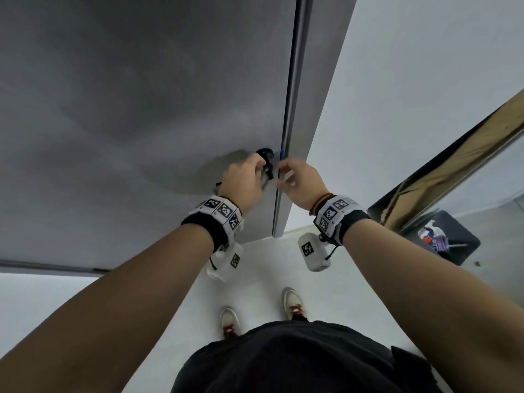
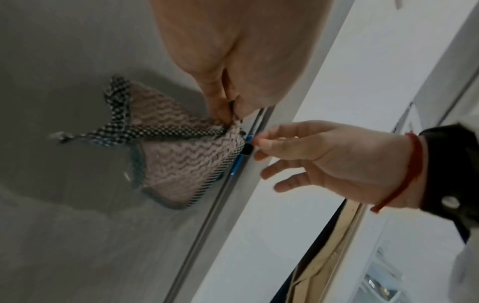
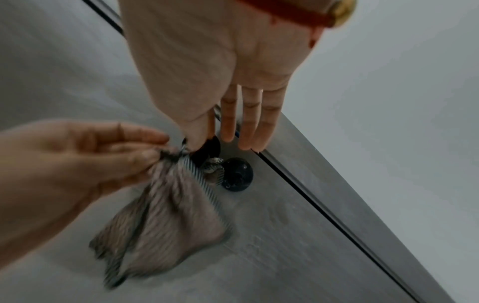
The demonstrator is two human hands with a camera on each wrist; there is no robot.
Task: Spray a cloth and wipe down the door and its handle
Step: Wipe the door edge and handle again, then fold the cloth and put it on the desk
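The grey door (image 1: pixel 141 109) fills the left of the head view, its black handle (image 1: pixel 266 152) close to the latch edge. My left hand (image 1: pixel 259 168) pinches a bunched corner of a pinkish-grey cloth (image 2: pixel 176 160) with a chequered border, which hangs against the door just beside the handle (image 3: pixel 237 174). My right hand (image 1: pixel 280 168) is at the door's edge. Its thumb and forefinger pinch at a black part of the handle (image 2: pixel 247 151), and the other fingers (image 3: pixel 249 123) stay straight. The spray bottle (image 1: pixel 432 235) lies apart, low on the right.
A dark box (image 1: pixel 465 242) on the floor at the right holds the spray bottle. A wood-framed panel (image 1: pixel 453 171) leans along the white wall beyond the door frame (image 1: pixel 309 109). My feet stand on the pale floor (image 1: pixel 255 290) below the door.
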